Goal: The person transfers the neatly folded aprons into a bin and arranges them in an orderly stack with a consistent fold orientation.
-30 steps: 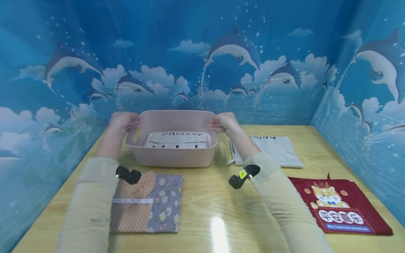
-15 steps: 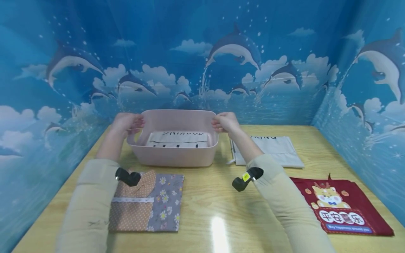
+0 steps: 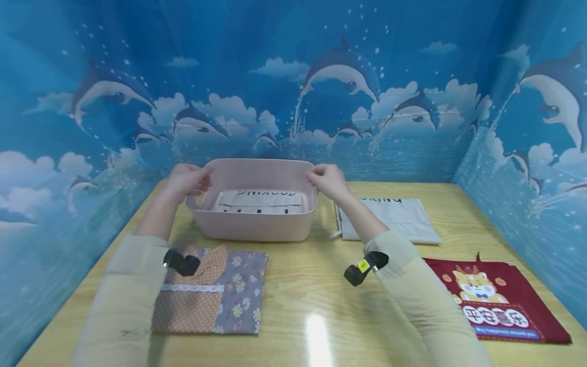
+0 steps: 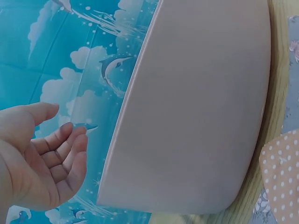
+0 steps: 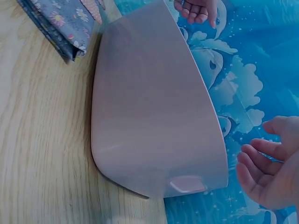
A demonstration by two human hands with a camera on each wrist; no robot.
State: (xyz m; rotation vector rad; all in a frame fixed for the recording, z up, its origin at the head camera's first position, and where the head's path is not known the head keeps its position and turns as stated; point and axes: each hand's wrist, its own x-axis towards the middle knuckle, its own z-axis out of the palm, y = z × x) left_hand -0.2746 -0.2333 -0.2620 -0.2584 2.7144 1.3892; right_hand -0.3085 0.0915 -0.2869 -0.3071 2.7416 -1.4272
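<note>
A pink plastic basket (image 3: 252,228) with handle holes stands at the back of the table. Inside it lies a folded off-white cloth (image 3: 257,200) with black lettering. My left hand (image 3: 188,179) hovers by the basket's left end; in the left wrist view its loosely bent fingers are apart from the rim and hold nothing. At the opposite end is my right hand (image 3: 327,181), its fingers also relaxed. The right wrist view shows a gap between this hand (image 5: 271,163) and the basket's wall (image 5: 149,107).
A grey floral folded cloth (image 3: 240,295) with a polka-dot part lies front left. Right of the basket is another off-white folded cloth (image 3: 403,219) with lettering. A dark red fabric piece (image 3: 545,316) with a cartoon animal lies front right. Dolphin-print curtains (image 3: 275,92) enclose the table.
The left hand has shifted slightly right relative to the basket. Both cuffs have moved a little toward me, and the finger poses have altered slightly. The basket and cloths stay in place.
</note>
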